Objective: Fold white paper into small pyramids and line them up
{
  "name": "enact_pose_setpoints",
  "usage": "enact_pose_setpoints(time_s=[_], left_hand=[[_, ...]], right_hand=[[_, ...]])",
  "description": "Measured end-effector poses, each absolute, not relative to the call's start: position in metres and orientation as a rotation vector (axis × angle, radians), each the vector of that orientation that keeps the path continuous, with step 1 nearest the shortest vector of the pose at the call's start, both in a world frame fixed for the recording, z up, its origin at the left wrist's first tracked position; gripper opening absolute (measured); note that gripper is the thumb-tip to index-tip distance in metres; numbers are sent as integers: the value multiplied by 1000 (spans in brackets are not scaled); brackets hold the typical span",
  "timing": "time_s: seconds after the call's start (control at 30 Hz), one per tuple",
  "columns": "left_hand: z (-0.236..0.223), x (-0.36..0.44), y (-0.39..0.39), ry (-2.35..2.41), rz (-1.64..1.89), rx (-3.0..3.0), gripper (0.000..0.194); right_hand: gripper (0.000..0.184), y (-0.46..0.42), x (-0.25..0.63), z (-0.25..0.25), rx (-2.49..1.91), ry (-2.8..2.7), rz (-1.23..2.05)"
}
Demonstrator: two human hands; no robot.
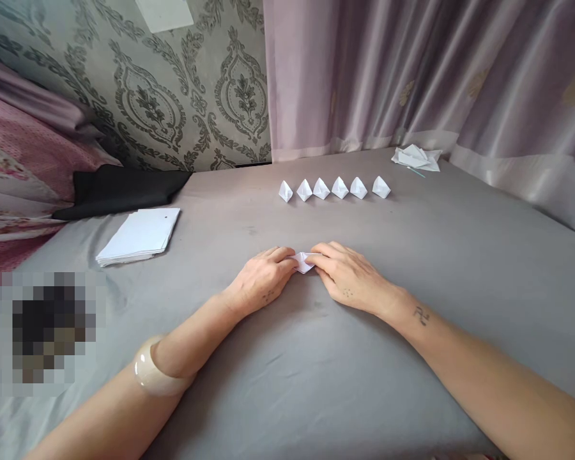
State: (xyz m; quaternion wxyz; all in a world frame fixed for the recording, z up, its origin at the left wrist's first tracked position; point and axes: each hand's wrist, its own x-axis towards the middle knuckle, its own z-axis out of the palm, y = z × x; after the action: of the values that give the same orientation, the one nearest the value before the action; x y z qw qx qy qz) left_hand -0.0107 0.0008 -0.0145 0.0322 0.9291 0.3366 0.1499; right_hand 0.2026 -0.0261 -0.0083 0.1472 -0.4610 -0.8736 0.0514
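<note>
A small folded white paper boat (303, 262) lies between my two hands, low over the grey sheet. My left hand (268, 276) pinches its left end, fingers bent over the paper. At the opposite end, my right hand (349, 276) grips the paper between thumb and fingers. The covered ends of the paper are hidden by my fingertips. Beyond my hands, several finished-looking white paper boats (340, 188) stand in a row on the sheet, the rightmost one set a little apart.
A stack of white paper (141, 235) lies at the left, in front of a black cloth (124, 188). Loose folded papers (416, 157) and a thin bluish stick (416, 172) rest at the back right by the curtain (364, 76). A blurred patch (52, 326) covers something at the lower left.
</note>
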Motion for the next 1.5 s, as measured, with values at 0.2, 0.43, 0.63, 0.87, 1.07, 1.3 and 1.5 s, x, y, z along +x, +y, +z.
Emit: enact_pose_setpoints(time_s=[0.2,0.43,0.63,0.87,1.07,1.3,1.5], left_hand=[[-7,-3,0,1204,510,2539,19],[-6,2,1,1236,579,2368,19],[-15,-1,2,1191,636,2434,17],[-10,-7,12,1106,697,1718,29],[-6,-5,11,1001,882,1057,51],[-5,3,7,939,901,845,24],[-13,4,4,854,978,784,24]], right_hand=[[23,-18,193,4,-1488,-2387,371],[22,-17,192,8,-1523,-2359,455],[17,-16,189,6,-1518,-2407,361],[34,1,196,8,-1448,-2143,964],[36,0,194,15,-1461,-1788,1282],[27,-6,187,4,-1419,-1743,1051],[19,-13,173,3,-1420,-1734,925]])
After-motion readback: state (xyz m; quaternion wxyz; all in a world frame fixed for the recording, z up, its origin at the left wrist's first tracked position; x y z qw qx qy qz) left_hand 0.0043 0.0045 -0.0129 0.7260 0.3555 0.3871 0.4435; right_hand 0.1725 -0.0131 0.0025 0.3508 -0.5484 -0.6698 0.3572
